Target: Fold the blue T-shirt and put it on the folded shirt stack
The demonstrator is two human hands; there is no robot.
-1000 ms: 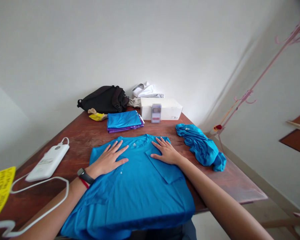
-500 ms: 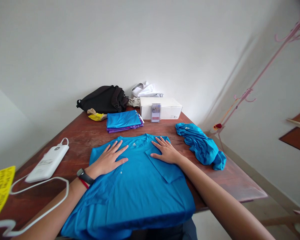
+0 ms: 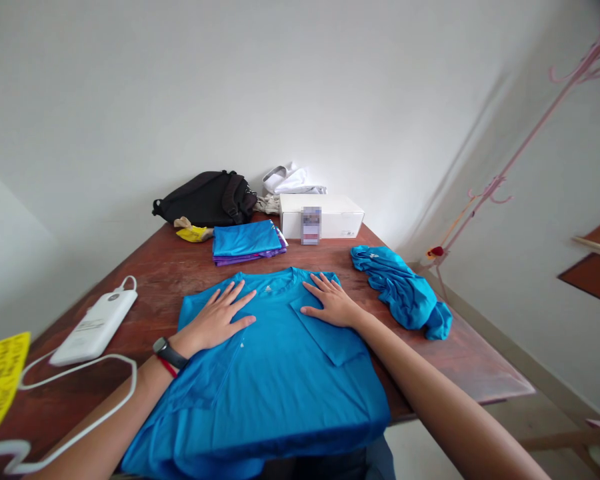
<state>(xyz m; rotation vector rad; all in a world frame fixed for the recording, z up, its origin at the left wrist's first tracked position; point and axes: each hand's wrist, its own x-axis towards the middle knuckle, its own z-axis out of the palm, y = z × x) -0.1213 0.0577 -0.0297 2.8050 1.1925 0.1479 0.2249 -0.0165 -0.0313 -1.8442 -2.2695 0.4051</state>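
A blue T-shirt (image 3: pixel 285 380) lies spread on the wooden table, its collar pointing away from me and its lower part hanging over the near edge. Both sleeves are turned inward over the body of the shirt. My left hand (image 3: pixel 223 317) rests flat on the shirt's upper left, fingers spread, with a dark watch on the wrist. On the upper right, my right hand (image 3: pixel 333 303) lies flat with its fingers apart, touching the folded sleeve. Neither hand grips the cloth.
A crumpled blue garment (image 3: pixel 405 290) lies to the right. Folded blue and purple clothes (image 3: pixel 247 240) sit behind the shirt, near a black bag (image 3: pixel 200 197) and a white box (image 3: pixel 340 217). At left is a white power bank (image 3: pixel 95 327) with its cable. A pink coat stand (image 3: pixel 530 140) stands right.
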